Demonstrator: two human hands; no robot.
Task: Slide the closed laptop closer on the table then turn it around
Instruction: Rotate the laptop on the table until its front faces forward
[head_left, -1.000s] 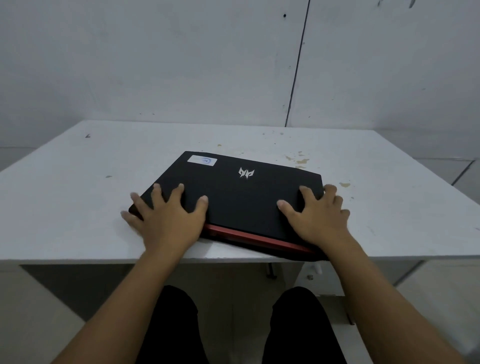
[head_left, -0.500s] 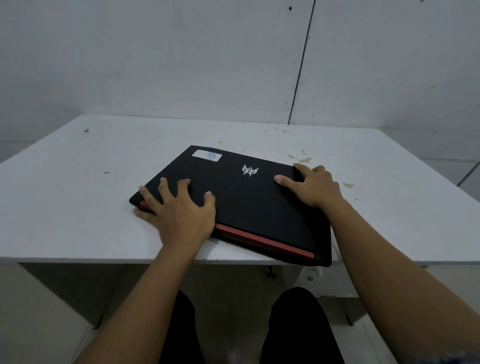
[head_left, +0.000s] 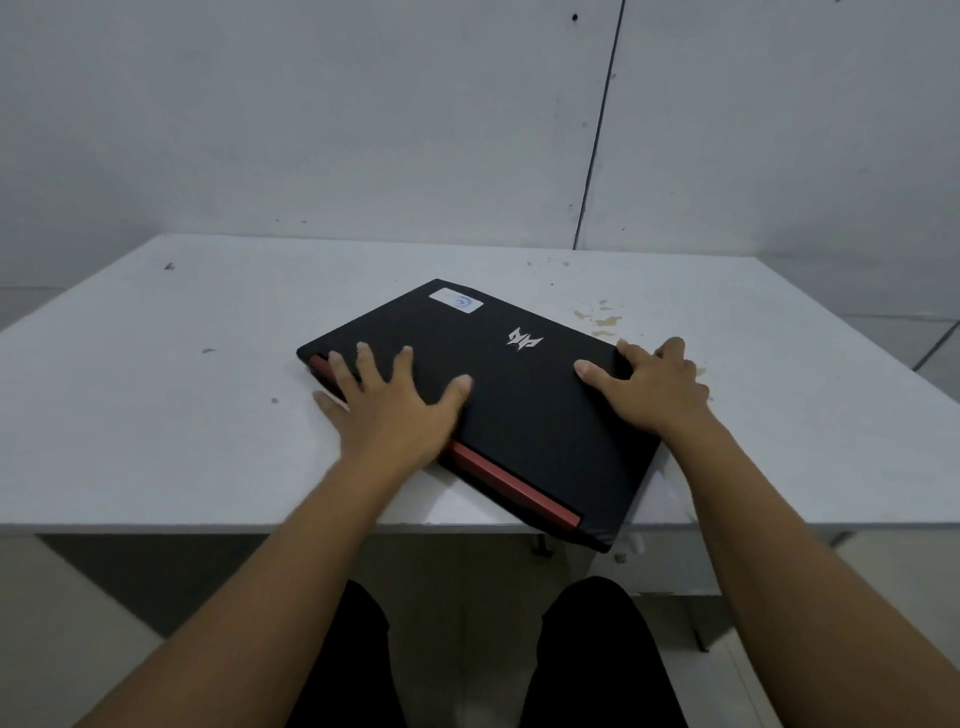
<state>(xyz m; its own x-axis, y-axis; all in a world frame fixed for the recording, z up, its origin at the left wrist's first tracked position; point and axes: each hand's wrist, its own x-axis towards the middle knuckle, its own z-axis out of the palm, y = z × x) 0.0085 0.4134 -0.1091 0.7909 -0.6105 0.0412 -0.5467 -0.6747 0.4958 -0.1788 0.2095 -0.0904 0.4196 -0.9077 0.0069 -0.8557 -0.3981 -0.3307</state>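
Note:
A closed black laptop (head_left: 524, 395) with a silver logo, a white sticker and a red hinge strip lies skewed on the white table (head_left: 156, 415). Its near right corner juts past the table's front edge. My left hand (head_left: 389, 410) presses flat on the lid's near left part, fingers spread. My right hand (head_left: 654, 389) grips the far right corner, thumb on the lid, fingers curled over the edge.
A pale wall stands right behind the table's far edge. Yellowish stains (head_left: 602, 314) mark the tabletop beyond the laptop. My legs in dark trousers (head_left: 597, 654) are under the front edge.
The laptop has rotated counterclockwise. My right hand moved away from me along the right side, my left hand stayed on the near left part, and the near right corner swung over the edge.

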